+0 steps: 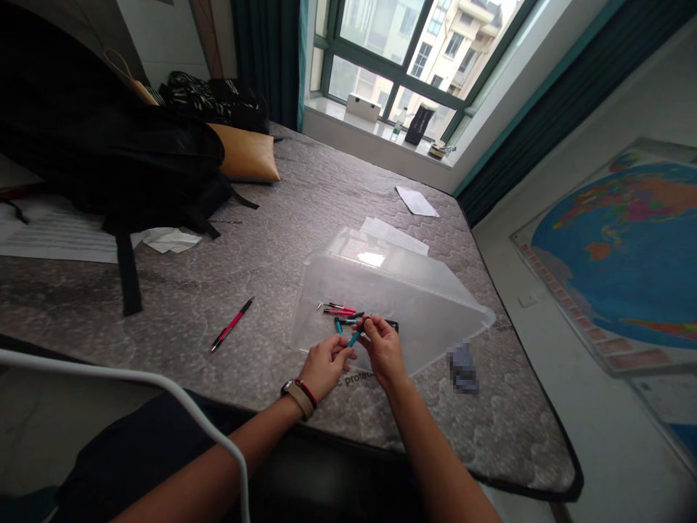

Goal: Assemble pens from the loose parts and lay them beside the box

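My left hand (327,363) and my right hand (384,347) meet over the near edge of a clear plastic container (414,290) lying on the mattress (261,247). Together they hold a blue pen (356,337), the left hand at its lower end, the right hand at its upper end. Just beyond my fingers, on the clear plastic, lie several more pens, red and blue (340,311). A single red pen (231,325) lies apart on the mattress to the left.
A black backpack (109,152) and a tan cushion (245,154) sit at the far left. Papers (395,236) lie beyond the container. A window ledge runs along the back, and a world map (621,254) lies to the right. A white tube (163,392) curves near my lap.
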The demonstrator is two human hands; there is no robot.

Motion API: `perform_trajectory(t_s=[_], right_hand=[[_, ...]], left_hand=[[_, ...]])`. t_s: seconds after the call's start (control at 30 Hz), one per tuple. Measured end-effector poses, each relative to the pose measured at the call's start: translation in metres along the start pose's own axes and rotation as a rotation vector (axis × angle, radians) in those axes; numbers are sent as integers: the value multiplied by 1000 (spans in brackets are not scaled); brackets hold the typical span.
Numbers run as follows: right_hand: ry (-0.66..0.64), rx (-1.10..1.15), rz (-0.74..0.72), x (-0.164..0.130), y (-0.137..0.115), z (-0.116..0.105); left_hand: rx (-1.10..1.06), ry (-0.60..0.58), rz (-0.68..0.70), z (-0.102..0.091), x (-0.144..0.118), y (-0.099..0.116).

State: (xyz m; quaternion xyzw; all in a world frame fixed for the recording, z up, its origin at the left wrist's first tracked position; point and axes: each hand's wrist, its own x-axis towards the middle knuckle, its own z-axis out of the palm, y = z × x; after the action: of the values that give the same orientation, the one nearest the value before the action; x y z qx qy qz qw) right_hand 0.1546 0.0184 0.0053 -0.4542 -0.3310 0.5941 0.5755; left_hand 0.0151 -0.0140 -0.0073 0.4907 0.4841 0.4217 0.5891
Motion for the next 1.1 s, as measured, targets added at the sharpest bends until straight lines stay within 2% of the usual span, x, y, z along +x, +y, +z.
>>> perform_trajectory(t_s=[0.17, 0.23, 0.33, 0.4, 0.57, 0.67, 0.83, 0.93, 1.1], right_hand=[[99, -68, -36, -1, 7, 5], [65, -61, -27, -2, 3, 5], [-83, -20, 59, -3, -8, 2], [-137, -23, 94, -3, -14, -1], [-109, -91, 86, 0, -12, -5], [-152, -170, 63, -2, -9, -2], [-219, -310, 16, -10, -4, 9], [-152, -268, 3, -12, 0, 11], [105, -236, -119, -32, 4, -5]], left_hand=[[42, 73, 14, 3, -5, 2], [-36, 15, -39, 4, -4, 2], [-157, -143, -134, 4, 1, 2], [-184, -191, -155, 3, 4, 2], [-85, -112, -84, 1, 3, 0], [-16, -62, 5, 1, 1, 2], [-108, -30, 49, 1, 1, 8], [-162, -38, -2, -1, 4, 10], [-255, -139, -202, -2, 5, 9]])
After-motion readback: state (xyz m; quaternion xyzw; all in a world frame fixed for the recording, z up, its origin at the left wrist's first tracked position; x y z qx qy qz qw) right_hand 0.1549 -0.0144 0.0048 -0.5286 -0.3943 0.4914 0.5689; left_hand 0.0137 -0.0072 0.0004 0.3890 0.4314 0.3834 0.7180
